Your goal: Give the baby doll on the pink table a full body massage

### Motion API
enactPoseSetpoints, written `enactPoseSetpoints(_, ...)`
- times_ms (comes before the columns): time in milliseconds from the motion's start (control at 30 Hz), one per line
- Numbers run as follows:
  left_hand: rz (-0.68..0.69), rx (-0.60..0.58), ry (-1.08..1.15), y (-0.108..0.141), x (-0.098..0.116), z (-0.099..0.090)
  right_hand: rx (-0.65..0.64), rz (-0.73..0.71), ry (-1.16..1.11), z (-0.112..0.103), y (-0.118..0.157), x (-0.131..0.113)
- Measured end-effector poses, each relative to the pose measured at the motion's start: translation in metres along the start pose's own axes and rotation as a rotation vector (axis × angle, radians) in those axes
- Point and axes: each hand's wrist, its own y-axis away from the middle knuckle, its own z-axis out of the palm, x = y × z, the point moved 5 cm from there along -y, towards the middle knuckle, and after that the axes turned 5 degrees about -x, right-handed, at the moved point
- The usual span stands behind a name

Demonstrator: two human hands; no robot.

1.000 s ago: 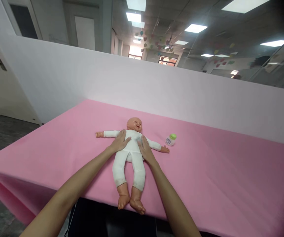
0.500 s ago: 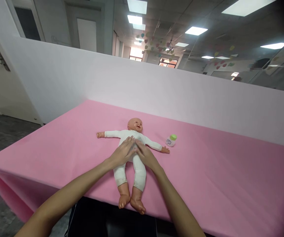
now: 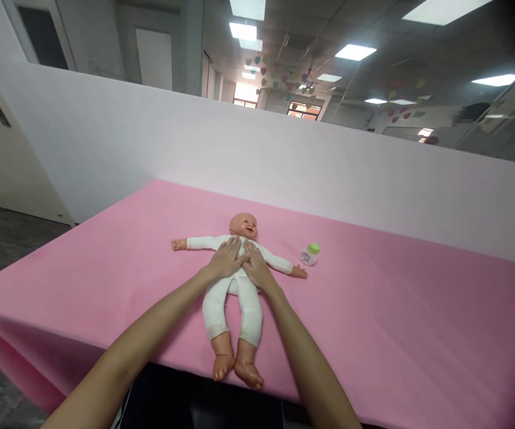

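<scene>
A baby doll (image 3: 249,310) with a white cloth body lies on its back, its arms spread and its feet toward me. My left hand (image 3: 227,258) rests flat on the doll's chest, fingers stretched toward its head. Beside it, my right hand (image 3: 256,264) also lies flat on the chest, and the two thumbs meet or overlap in the middle. Both hands are open and hold nothing; they cover most of the doll's torso. Near the doll's outstretched hand on the right stands a small clear bottle (image 3: 310,255) with a green cap.
A pink cloth (image 3: 396,322) covers the table and hangs over its front left edge. Behind the table runs a white partition (image 3: 329,173) with glass above it. A door (image 3: 9,155) with a metal handle is at the far left.
Both my hands have slid up the doll's torso toward its neck, and more of its lower belly shows. The bottle stays in place.
</scene>
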Motion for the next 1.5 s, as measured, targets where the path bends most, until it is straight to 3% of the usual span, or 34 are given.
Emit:
enactPoseSetpoints(200, -0.125, 0.003, 0.114, 0.006, -0.032, -0.006, 0.114, 0.223, -0.161, -0.003, 0.017, 0.02)
enactPoseSetpoints(367, -0.134, -0.032, 0.173, 0.028, -0.043, -0.007, 0.101, 0.295, -0.289, -0.003, 0.044, 0.015)
enactPoseSetpoints(500, -0.119, -0.041, 0.182, 0.051, -0.031, -0.014, 0.096, 0.313, -0.318, -0.01, 0.06, 0.005)
enactPoseSetpoints(667, 0.061, -0.001, 0.038, 0.065, 0.015, -0.02, 0.179, 0.173, -0.201, -0.026, 0.056, -0.018)
enactPoseSetpoints(800, 0.151, -0.009, 0.016, 0.059, 0.031, -0.007, -0.021, -0.053, -0.143, -0.01, 0.044, -0.038)
enactPoseSetpoints(967, 0.102, -0.057, -0.028, 0.035, 0.019, 0.005, -0.085, -0.05, -0.087, 0.004, 0.029, -0.024)
enactPoseSetpoints(1267, 0.032, -0.016, 0.01, -0.001, -0.003, 0.002, 0.017, -0.011, -0.046, 0.001, -0.001, 0.003)
enactPoseSetpoints(1500, -0.103, 0.026, 0.11, 0.008, -0.041, -0.003, 0.138, 0.201, -0.215, 0.003, 0.018, 0.034)
